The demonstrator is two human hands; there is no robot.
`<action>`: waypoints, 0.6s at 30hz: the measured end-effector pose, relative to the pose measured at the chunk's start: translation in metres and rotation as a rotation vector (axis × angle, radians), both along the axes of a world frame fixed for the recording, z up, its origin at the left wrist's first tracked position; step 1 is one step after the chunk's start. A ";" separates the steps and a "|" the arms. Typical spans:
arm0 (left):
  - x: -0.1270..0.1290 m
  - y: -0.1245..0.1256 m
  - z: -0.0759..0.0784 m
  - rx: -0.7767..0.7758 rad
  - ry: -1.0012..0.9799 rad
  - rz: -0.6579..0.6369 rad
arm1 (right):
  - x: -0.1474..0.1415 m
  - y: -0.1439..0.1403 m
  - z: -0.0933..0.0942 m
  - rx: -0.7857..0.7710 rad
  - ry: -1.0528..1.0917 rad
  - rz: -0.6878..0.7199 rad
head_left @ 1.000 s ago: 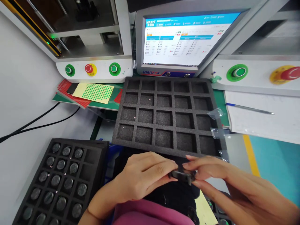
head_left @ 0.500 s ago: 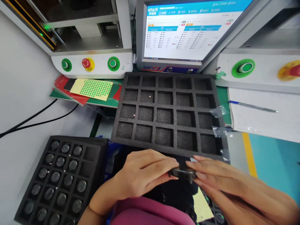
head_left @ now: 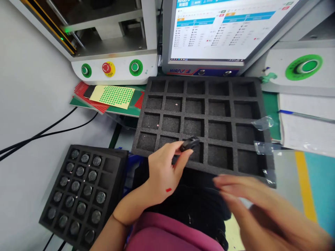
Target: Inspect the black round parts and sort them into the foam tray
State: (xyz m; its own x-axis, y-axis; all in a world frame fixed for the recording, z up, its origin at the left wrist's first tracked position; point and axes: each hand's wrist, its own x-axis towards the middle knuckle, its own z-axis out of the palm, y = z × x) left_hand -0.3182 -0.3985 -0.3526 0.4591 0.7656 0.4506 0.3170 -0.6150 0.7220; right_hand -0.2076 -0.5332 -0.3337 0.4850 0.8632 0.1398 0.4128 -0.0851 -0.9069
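Note:
My left hand (head_left: 163, 174) pinches a round black disc-shaped part (head_left: 190, 143) by its edge, between thumb and fingers. The part is tilted, over the front row of a black foam tray (head_left: 206, 153) with square compartments. A small red mark (head_left: 168, 190) shows on the back of that hand. My right hand (head_left: 258, 205) is apart from the part, near the tray's front right corner. Its fingers and thumb are drawn together and slightly blurred; whether anything small lies between the tips cannot be made out.
At lower left, another foam tray (head_left: 114, 188) holds several round dark parts. Behind stand a monitor (head_left: 206, 42) and machine panels with green buttons (head_left: 135, 67) and a red stop button (head_left: 106, 67). A sheet of green dot stickers (head_left: 117, 96) and a pen (head_left: 306, 115) lie beside the large tray.
The part was held low between both hands. My left hand has raised it forward over the large tray, and my right hand has let go of it. The camera view has shifted.

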 end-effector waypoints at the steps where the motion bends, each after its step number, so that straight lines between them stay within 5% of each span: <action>1: 0.003 0.000 -0.002 0.005 -0.003 -0.004 | -0.005 0.005 0.003 0.018 -0.024 0.058; 4: 0.008 -0.003 0.000 0.033 0.002 -0.026 | -0.012 0.018 0.009 0.035 0.021 0.221; 8: 0.010 -0.005 0.006 0.106 0.038 -0.108 | -0.007 0.028 0.006 -0.025 0.162 0.244; 13: 0.009 -0.005 0.006 0.158 0.119 -0.204 | -0.007 0.033 -0.006 -0.216 0.432 0.145; 18: 0.009 -0.004 0.002 0.084 0.089 -0.228 | -0.005 0.034 -0.014 -0.167 0.469 0.102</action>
